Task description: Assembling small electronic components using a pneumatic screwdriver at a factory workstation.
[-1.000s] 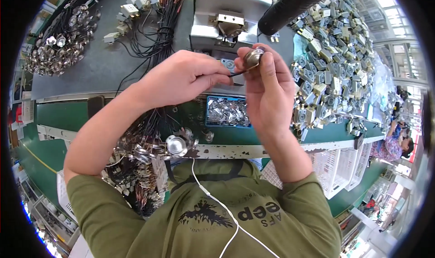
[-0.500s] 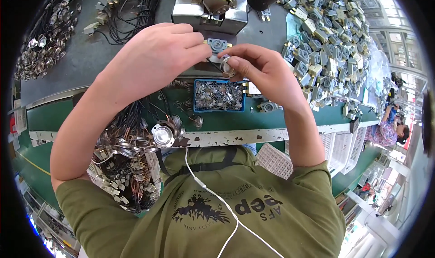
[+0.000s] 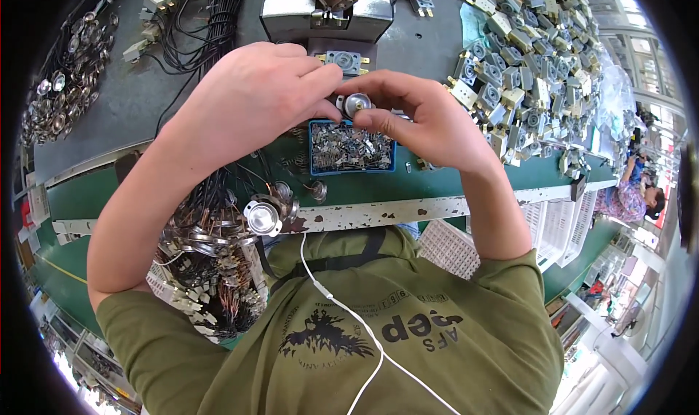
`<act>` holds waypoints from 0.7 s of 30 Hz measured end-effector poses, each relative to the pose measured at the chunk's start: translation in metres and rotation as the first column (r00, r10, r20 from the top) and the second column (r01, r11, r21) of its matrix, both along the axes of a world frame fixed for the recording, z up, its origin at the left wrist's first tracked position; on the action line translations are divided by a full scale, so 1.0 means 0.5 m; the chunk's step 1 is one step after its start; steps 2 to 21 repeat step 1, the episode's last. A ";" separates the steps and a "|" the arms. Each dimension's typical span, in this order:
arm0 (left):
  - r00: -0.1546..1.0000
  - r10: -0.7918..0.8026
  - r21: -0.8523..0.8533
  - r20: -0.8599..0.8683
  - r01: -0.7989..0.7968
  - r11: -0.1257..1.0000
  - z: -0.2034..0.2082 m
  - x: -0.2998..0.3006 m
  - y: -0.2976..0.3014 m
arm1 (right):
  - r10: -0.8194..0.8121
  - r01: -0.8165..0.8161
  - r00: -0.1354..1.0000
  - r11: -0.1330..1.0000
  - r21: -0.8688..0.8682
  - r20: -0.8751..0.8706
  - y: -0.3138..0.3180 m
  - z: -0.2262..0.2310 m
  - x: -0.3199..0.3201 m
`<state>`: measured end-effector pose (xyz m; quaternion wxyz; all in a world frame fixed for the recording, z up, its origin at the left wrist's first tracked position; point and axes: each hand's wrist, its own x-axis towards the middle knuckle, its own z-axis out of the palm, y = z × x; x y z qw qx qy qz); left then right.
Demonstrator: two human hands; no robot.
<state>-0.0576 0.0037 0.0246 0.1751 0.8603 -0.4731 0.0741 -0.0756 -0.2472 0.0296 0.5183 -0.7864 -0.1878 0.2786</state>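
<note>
Between the thumb and fingers of my right hand (image 3: pixel 431 120) is a small round metal cup (image 3: pixel 357 105) with side tabs, its rounded face toward me. My left hand (image 3: pixel 280 84) is closed at the cup's left edge, fingertips pressed together; what it pinches is mostly hidden. Just beyond the hands, a grey block with brass prongs (image 3: pixel 345 62) lies before a metal fixture (image 3: pixel 329 14). Under my hands stands a blue tray (image 3: pixel 312 147) of small metal clips (image 3: pixel 352 147).
Many grey and cream pronged blocks (image 3: pixel 513 73) are heaped at the right. Bundled black cables (image 3: pixel 224 22) lie at the back left, near a pile of metal cups (image 3: pixel 65 84). More wired cups (image 3: pixel 263 217) hang over the white front edge. Another person (image 3: pixel 632 196) sits far right.
The cup has turned in my right hand, from edge-on to its rounded face. My left fingertips have come up against it. The whole view has shifted slightly.
</note>
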 end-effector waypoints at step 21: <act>1.000 -0.004 0.001 0.002 0.004 1.000 0.000 0.004 -0.003 | -0.022 0.023 1.000 0.999 0.024 -0.005 -0.004 -0.009 -0.002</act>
